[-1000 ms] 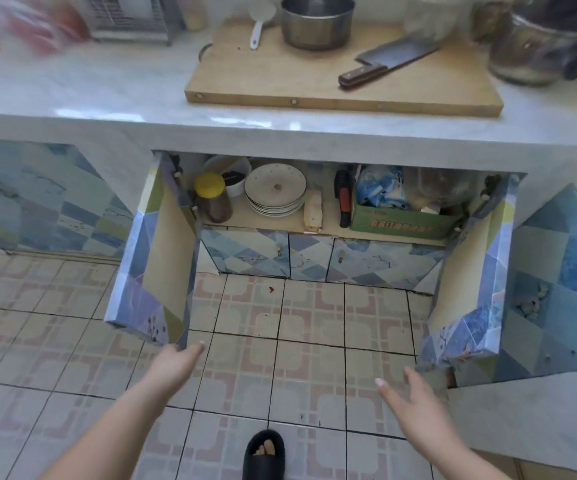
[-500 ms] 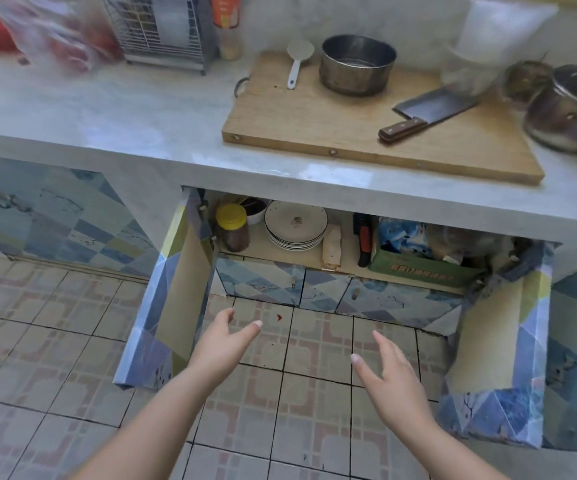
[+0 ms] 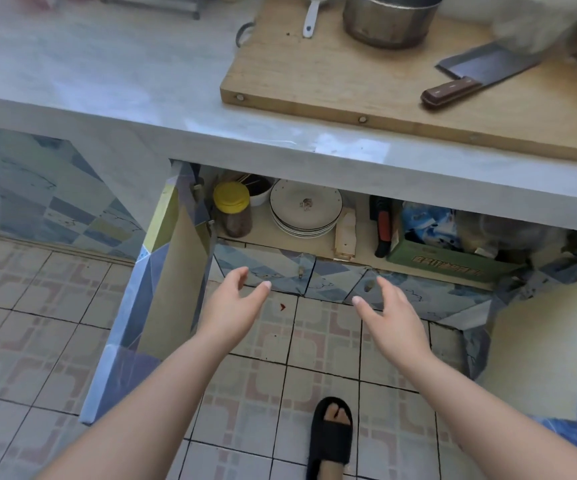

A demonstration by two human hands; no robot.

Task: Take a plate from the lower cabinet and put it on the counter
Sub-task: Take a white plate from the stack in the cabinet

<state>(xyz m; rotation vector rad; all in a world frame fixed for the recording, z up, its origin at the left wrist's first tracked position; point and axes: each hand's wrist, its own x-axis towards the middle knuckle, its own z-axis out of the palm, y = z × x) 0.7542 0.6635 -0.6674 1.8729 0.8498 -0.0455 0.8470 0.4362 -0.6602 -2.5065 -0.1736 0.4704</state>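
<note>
Cream dark-rimmed plates [image 3: 306, 211] stacked in cabinet [image 3: 363, 237]; both hands [image 3: 231, 308] spread, empty.

Plates [image 3: 306, 209]: round, white, dark thin rim, small picture in middle. Stacked flat on shelf inside open lower cabinet [image 3: 280, 237], under counter [image 3: 113, 84]. Nothing touching them.

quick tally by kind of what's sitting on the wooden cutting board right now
steel pot: 1
wooden-handled cleaver: 1
white spoon: 1
total: 3, all on the wooden cutting board
</note>
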